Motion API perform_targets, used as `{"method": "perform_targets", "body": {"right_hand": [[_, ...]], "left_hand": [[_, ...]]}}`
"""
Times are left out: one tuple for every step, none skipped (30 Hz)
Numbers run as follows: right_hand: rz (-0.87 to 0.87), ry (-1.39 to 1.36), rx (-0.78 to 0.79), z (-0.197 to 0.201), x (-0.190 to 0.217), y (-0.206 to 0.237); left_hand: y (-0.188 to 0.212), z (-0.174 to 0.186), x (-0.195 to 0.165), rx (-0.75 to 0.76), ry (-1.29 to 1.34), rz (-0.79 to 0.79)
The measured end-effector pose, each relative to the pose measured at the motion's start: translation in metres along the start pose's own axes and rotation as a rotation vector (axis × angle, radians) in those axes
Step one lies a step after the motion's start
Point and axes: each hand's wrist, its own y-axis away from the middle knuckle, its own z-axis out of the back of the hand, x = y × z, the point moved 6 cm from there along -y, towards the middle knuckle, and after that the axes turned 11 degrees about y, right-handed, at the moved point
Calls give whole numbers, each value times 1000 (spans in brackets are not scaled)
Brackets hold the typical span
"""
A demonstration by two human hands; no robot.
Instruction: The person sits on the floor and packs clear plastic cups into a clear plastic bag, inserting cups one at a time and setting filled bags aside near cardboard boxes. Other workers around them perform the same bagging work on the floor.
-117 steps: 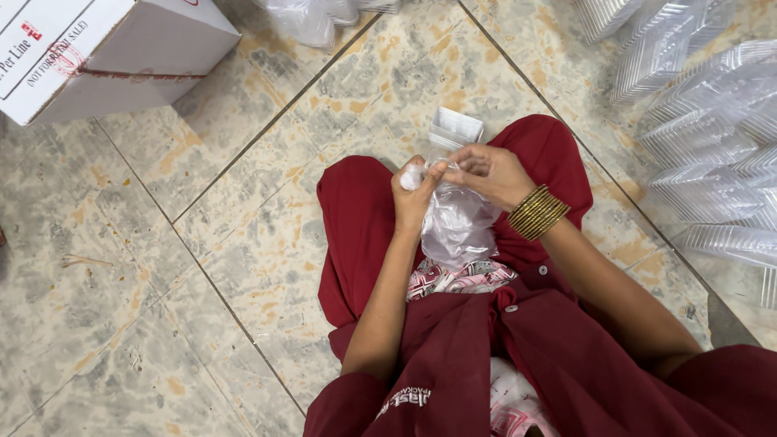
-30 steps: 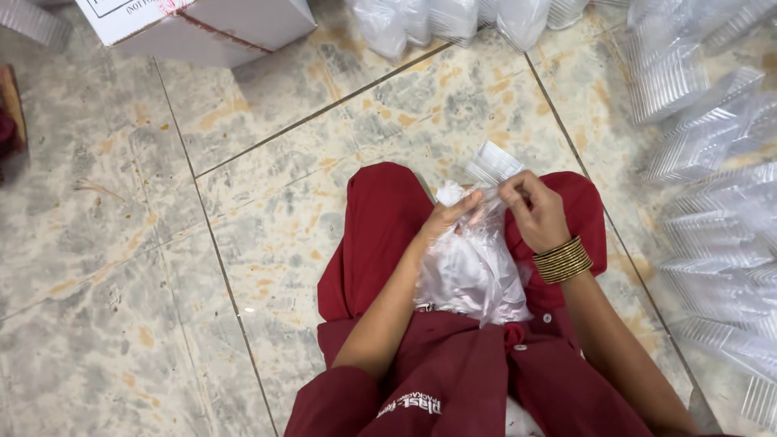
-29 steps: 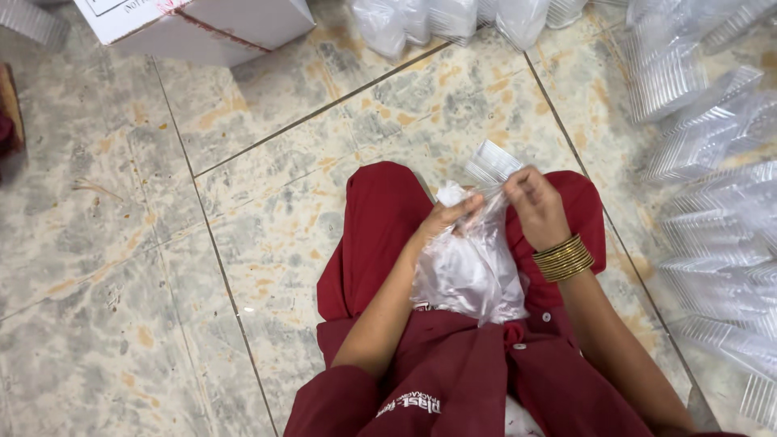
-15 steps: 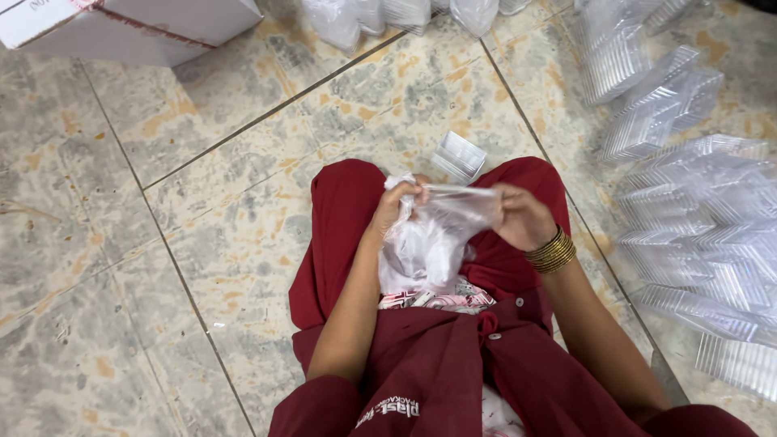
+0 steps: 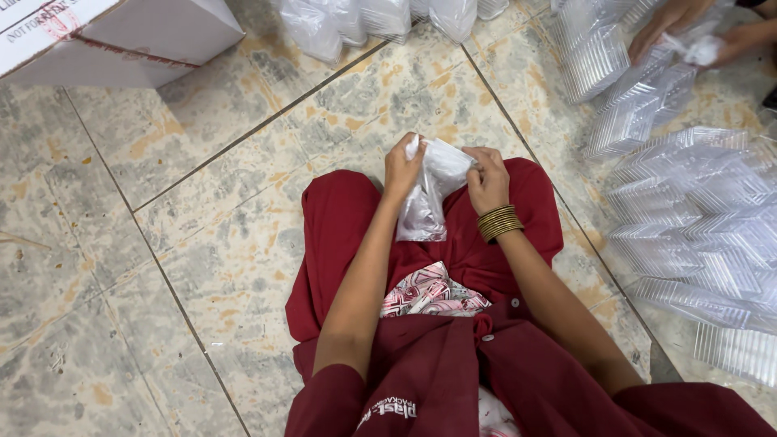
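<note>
Bare tiled floor (image 5: 162,267) left, stacked clear trays (image 5: 696,226) crowding right, cardboard box (image 5: 105,40) far-left

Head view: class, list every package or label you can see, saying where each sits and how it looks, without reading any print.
White cardboard box: top left on the tiled floor, rectangular, red-marked label.
Clear filled plastic bags: top centre, in a row.
Small clear plastic bag: held between both hands, over the lap.
Clear plastic trays: stacked on the right.
</note>
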Motion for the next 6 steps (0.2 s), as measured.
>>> {"method": "perform_targets", "body": {"right_hand": [[2, -53, 37, 0, -1, -3], [3, -106, 76, 0, -3, -7], [4, -159, 117, -2, -5, -9], [2, -88, 107, -2, -8, -11], [0, -18, 99, -3, -10, -13], [0, 52, 92, -5, -11, -14]], "left_hand": [[-2, 0, 8, 24, 12, 59], [-2, 2, 17, 47, 24, 120], [-2, 3, 27, 70, 36, 181], [-3, 5, 35, 74, 70, 209], [-6, 6, 43, 76, 104, 238], [-9, 8, 51, 77, 136, 265]]}}
